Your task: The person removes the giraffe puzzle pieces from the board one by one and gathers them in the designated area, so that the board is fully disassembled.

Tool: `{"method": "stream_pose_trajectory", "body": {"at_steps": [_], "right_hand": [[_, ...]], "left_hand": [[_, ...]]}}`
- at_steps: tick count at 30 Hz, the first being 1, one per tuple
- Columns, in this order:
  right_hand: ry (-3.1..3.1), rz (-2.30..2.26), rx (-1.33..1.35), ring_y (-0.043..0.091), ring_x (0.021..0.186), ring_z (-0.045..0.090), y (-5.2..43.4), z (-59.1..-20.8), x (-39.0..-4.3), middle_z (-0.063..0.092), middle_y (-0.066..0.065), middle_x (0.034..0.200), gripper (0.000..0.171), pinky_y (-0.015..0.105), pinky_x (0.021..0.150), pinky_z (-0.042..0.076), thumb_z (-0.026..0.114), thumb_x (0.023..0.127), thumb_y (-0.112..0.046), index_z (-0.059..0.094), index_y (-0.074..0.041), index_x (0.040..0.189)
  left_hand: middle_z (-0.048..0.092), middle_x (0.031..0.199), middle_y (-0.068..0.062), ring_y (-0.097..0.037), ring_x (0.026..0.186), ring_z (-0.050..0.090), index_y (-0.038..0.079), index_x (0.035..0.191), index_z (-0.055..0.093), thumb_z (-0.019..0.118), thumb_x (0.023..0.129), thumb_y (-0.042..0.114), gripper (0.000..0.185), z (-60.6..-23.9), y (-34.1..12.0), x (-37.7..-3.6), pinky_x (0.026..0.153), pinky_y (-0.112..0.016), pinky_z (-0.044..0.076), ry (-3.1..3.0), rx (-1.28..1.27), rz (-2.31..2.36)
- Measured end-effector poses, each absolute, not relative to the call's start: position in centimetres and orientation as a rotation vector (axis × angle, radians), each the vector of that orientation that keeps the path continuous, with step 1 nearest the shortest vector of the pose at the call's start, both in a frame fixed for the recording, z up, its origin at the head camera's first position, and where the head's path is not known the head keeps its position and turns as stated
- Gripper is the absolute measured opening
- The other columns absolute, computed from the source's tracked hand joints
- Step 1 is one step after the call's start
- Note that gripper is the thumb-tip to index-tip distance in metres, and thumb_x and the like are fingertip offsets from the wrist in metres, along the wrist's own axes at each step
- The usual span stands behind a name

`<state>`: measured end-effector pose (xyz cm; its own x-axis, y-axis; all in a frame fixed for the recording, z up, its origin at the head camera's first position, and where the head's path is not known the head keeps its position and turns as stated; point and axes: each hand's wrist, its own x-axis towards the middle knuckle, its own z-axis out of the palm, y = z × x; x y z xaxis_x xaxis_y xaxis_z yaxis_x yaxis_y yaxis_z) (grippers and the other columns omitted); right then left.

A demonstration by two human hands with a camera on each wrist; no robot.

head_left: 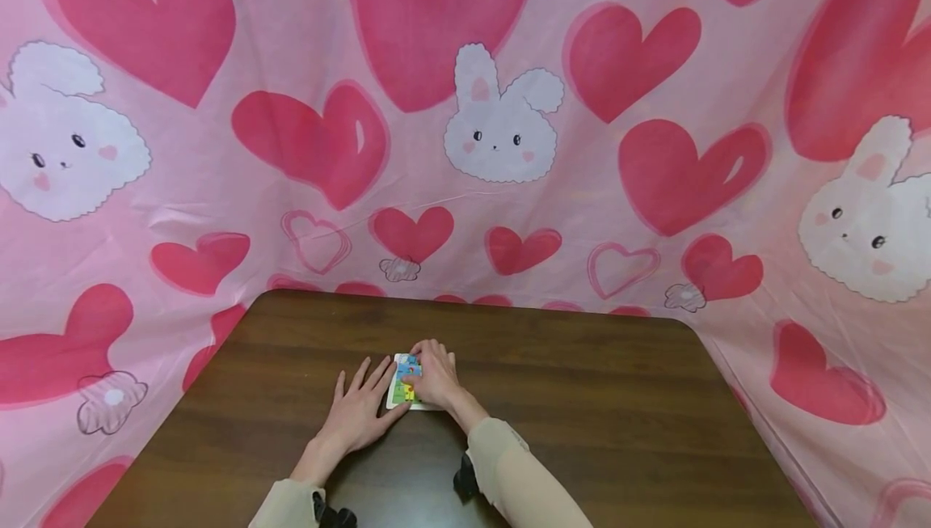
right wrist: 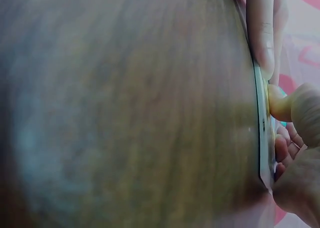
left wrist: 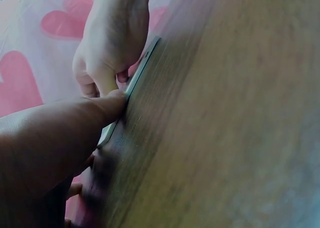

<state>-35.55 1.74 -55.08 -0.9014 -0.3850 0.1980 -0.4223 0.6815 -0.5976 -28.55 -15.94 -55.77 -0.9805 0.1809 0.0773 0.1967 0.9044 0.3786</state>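
A small colourful puzzle board (head_left: 404, 382) lies flat at lower centre of the frame on the dark wooden table (head_left: 618, 407). The left hand (head_left: 361, 410) lies flat with straight fingers touching the board's left edge, grasping nothing. The right hand (head_left: 435, 375) presses down on top with curled fingers, covering its right half. Bare tabletop extends on all sides; the pink heart-and-bunny cloth (head_left: 502, 132) closes in the far edge and both sides.

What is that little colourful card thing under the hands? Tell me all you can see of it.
The card is a small, thin, flat rectangle with a white border and patches of blue, yellow and green; the picture on it is too small to make out. It lies flat on the dark wooden table, near its middle. The right hand rests on top, covering its right part, fingertips pressing down. The left hand lies flat on the table, fingers straight, touching the card's left edge. In the wrist views it shows only as a thin pale edge.
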Motion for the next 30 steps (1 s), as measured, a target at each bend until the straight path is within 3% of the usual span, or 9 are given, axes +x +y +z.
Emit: {"method": "stream_pose_trajectory", "body": {"at_steps": [14,30], "right_hand": [[-2.712,1.273,0.613,0.013,0.092,0.052,2.1,-56.0,-35.7,0.069,0.005,0.104,0.035,0.03,0.086,0.032,0.09,0.089,-0.017,0.069,-0.009,0.117],[-2.641,1.389,0.587,0.015,0.089,0.056,2.3,-56.2,-35.9,0.075,0.008,0.102,0.033,0.031,0.086,0.032,0.09,0.089,-0.012,0.078,-0.006,0.119]], "left_hand": [[0.04,0.178,-0.013,-0.047,0.168,0.027,0.012,0.171,0.04,0.064,0.104,0.062,0.087,-56.2,-15.9,-28.5,0.128,-0.084,0.011,-3.002,-0.299,-0.658],[0.039,0.179,-0.012,-0.048,0.169,0.025,0.014,0.17,0.042,0.063,0.104,0.063,0.085,-56.5,-16.0,-28.5,0.129,-0.084,0.008,-2.996,-0.303,-0.664]]}}
